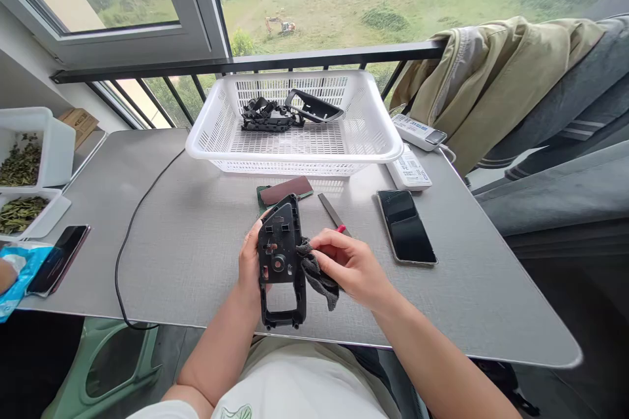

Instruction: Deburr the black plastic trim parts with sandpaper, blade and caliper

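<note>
My left hand (pixel 249 260) grips a black plastic panel (pixel 281 236) by its left edge, holding it upright above the table's front edge. The panel has a rectangular opening at its lower end and a round boss in the middle. In my right hand (pixel 346 265) a dark grey cloth (pixel 319 281) is pinched between thumb and fingers, against the panel's right edge. Behind the panel lie sandpaper pieces (pixel 287 190), one brown on a green one. A flat file (pixel 333 211) with a red handle lies partly hidden behind my right hand.
A white plastic basket (pixel 295 156) with black plastic parts (pixel 275 116) stands at the back. A phone (pixel 406 226) and white boxes (pixel 410 167) lie to the right. At left are a black cable (pixel 128 229), another phone (pixel 59 258) and tubs of dried leaves (pixel 49 150).
</note>
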`<state>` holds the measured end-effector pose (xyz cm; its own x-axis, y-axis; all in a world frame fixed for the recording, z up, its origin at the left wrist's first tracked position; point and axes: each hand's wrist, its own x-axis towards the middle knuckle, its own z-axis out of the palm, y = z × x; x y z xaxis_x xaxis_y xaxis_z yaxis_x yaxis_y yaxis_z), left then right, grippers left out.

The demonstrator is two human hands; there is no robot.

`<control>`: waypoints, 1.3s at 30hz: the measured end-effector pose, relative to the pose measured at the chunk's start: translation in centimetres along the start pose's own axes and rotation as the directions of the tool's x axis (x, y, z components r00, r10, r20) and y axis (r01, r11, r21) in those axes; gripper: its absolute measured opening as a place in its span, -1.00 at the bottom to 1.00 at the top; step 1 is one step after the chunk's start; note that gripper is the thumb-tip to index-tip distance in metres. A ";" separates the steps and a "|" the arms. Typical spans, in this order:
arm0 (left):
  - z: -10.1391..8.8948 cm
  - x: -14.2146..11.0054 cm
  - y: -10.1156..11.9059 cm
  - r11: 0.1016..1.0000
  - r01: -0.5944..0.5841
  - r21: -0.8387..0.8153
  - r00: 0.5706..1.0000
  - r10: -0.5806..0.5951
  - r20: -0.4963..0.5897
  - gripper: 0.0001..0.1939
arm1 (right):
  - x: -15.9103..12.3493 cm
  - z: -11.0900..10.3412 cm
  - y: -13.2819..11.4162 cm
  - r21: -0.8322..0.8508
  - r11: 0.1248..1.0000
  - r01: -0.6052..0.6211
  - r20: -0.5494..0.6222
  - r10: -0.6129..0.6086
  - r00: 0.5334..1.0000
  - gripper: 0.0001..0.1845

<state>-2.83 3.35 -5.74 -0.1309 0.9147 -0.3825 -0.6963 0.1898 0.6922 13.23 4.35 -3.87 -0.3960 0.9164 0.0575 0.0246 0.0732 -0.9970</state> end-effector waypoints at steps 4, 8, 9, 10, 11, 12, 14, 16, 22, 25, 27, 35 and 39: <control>-0.3 0.5 -0.3 0.999 0.010 -0.039 1.000 -0.011 -0.025 -0.59 | -1.1 0.0 0.6 -0.152 0.983 0.102 0.040 -0.097 0.995 -0.89; 0.1 0.6 -0.2 0.994 0.023 -0.108 0.991 -0.037 -0.128 -0.70 | -1.9 -0.9 0.8 -0.112 0.988 0.106 0.254 -0.075 0.964 -0.88; 0.2 0.6 -0.1 0.991 0.021 -0.131 0.987 -0.041 -0.156 -0.73 | -2.0 -1.0 0.9 -0.096 0.989 0.116 0.238 -0.090 0.967 -0.89; 0.4 0.6 -0.1 0.988 0.022 -0.150 0.984 -0.048 -0.171 -0.75 | -2.0 -0.9 0.9 -0.087 0.986 0.139 0.186 -0.121 0.975 -0.90; 0.5 0.6 -0.1 0.987 0.025 -0.161 0.983 -0.053 -0.174 -0.76 | -2.0 -0.8 1.0 -0.089 0.982 0.168 0.118 -0.157 0.981 -0.91; 0.5 0.6 -0.1 0.986 0.025 -0.166 0.985 -0.053 -0.166 -0.77 | -1.9 -0.6 1.1 -0.101 0.976 0.193 0.053 -0.188 0.981 -0.90; 0.6 0.6 0.0 0.986 0.013 -0.163 0.988 -0.038 -0.148 -0.76 | -1.8 -0.2 1.0 -0.134 0.967 0.214 0.026 -0.213 0.977 -0.87; 0.5 0.7 0.2 0.988 -0.018 -0.153 0.986 -0.007 -0.164 -0.77 | -1.9 -0.2 0.8 -0.158 0.967 0.202 0.111 -0.186 0.976 -0.84; 0.8 0.8 0.9 0.982 -0.106 -0.156 0.951 0.055 -0.304 -0.76 | -2.9 -1.0 0.4 -0.091 0.981 0.169 0.255 -0.141 0.957 -0.86; 1.0 0.4 0.5 0.984 -0.173 -0.043 0.924 0.147 -0.353 -0.70 | -3.1 -0.9 0.5 -0.193 0.960 0.202 0.187 -0.166 0.968 -0.83; 1.0 0.1 0.3 0.979 -0.201 0.033 0.914 0.200 -0.354 -0.65 | -3.2 -1.0 0.4 -0.270 0.938 0.219 0.264 -0.147 0.953 -0.81; 1.4 -0.3 0.7 0.943 -0.331 0.037 0.856 0.317 -0.408 -0.74 | -5.2 1.2 -0.3 -0.232 0.863 0.448 0.236 -0.397 0.887 -0.66; 1.2 0.0 0.6 0.941 -0.339 -0.010 0.854 0.303 -0.423 -0.79 | -5.6 2.2 0.8 -0.447 0.744 0.497 0.213 -0.451 0.867 -0.62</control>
<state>-2.37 3.89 -4.58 -0.6210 0.6880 -0.3756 -0.6179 -0.1348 0.7746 13.44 -1.60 -5.15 -0.5495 0.6775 0.4889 0.2321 0.6859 -0.6897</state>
